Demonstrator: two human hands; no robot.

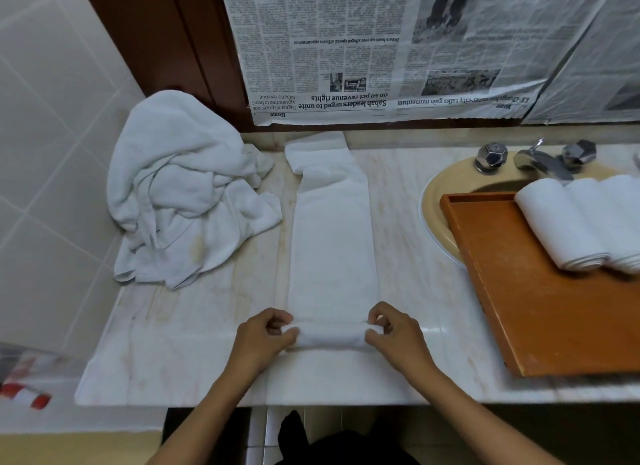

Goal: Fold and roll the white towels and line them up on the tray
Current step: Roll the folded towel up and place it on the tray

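The long white towel (332, 250), folded into a narrow strip, lies flat on the pale marble counter (207, 343), running from the back edge toward the front edge at mid-width. Its far end is slightly crooked and lies against the back edge. Its near end is wound into a short, tight roll lying crosswise, near the front edge. The left hand (263, 340) grips the left end of this roll, and the right hand (394, 340) grips the right end. On both hands, the fingers (277, 317) are curled over the top of the roll and the thumbs press against its near side. The pile of crumpled white towels (183, 201) sits in the back left corner of the counter, just beside the strip, with one fold almost touching its left edge. The orange-brown rectangular wooden tray (540, 291) lies at an angle at the right end of the counter, its far corner lying over the beige oval sink basin (436, 222). The rolled white towels (568, 222) lie side by side and touching in the far part of the tray; the right edge of the view cuts off the row. The chrome faucet (540, 159), with two faceted knobs, stands at the back rim of the basin. Sheets of newspaper (346, 49) hang upside down on the wall above the back edge.
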